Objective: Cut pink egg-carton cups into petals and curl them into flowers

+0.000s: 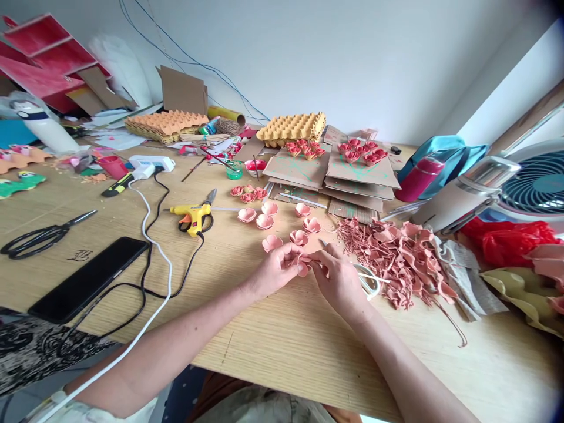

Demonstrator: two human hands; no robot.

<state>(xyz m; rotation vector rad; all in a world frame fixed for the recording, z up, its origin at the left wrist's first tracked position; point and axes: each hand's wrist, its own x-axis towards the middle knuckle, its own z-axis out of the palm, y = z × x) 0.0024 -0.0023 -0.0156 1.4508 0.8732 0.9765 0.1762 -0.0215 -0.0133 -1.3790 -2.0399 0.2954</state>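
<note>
Between my two hands, over the front middle of the table, is a pink egg-carton flower piece (303, 267). My left hand (282, 267) pinches it from the left, thumb on its near side. From the right, my right hand (337, 273) has its fingertips closed on the piece's edge. My fingers cover part of it. Just beyond lie several cup-shaped pink flowers (265, 221), apart from my hands. White-handled scissors (371, 282) lie partly under my right hand. Beside them is a heap of pink carton scraps (400, 258).
Left of my hands lie a yellow glue gun (191, 217), a black phone (90, 279), black scissors (42, 238) and trailing cables. Cardboard sheets (299, 170) with red flowers, egg trays (291, 128) and a paint bowl (255, 168) stand behind. A flask (467, 194) and fan (535, 188) are right.
</note>
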